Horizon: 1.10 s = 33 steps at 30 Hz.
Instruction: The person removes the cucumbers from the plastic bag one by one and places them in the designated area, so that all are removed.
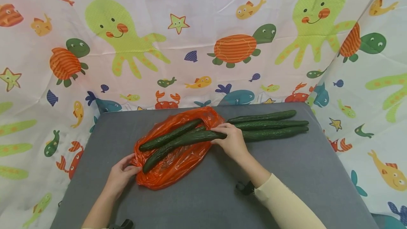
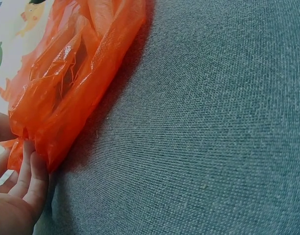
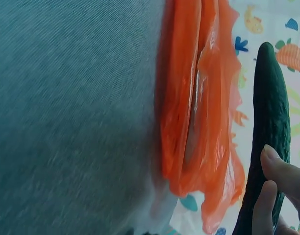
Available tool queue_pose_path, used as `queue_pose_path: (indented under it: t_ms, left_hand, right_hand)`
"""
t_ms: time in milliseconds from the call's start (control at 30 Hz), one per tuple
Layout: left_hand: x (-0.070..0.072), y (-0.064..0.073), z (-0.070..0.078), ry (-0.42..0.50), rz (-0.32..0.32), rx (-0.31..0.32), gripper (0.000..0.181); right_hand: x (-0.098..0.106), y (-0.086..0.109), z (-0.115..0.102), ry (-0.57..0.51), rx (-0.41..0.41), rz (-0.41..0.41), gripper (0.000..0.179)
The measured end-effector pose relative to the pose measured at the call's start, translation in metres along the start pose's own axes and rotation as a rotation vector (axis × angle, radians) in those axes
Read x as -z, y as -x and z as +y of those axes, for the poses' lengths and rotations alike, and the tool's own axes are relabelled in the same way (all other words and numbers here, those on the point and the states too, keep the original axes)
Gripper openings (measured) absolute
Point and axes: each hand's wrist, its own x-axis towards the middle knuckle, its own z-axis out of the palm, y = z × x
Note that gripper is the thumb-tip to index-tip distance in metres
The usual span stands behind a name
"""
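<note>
An orange-red plastic bag (image 1: 187,167) lies spread on the table, its edge pinched by my left hand (image 1: 120,176) at the lower left. In the left wrist view, thumb and fingertips (image 2: 38,171) grip the crumpled film. My right hand (image 1: 234,142) holds a long dark green cucumber (image 1: 187,139) near its right end; its other end lies over the bag's left part. The right wrist view shows this cucumber (image 3: 271,103) between thumb and fingers. Another cucumber (image 1: 171,135) lies behind it on the bag, and part of a further one shows between them.
Right of the bag, three cucumbers (image 1: 271,125) lie side by side, their left ends partly hidden by my right hand. The grey cloth-covered table (image 1: 286,179) ends at a white curtain (image 1: 197,6) printed with sea animals, behind and at both sides.
</note>
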Motion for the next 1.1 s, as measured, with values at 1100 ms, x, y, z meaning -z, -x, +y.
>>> queue_pose_path:
  t_ms: [1100]
  left_hand:
    - [0.0,-0.002,0.001,0.038,0.002,0.007,0.074]
  right_hand:
    - [0.058,0.046,0.061,0.105,0.026,0.05,0.043]
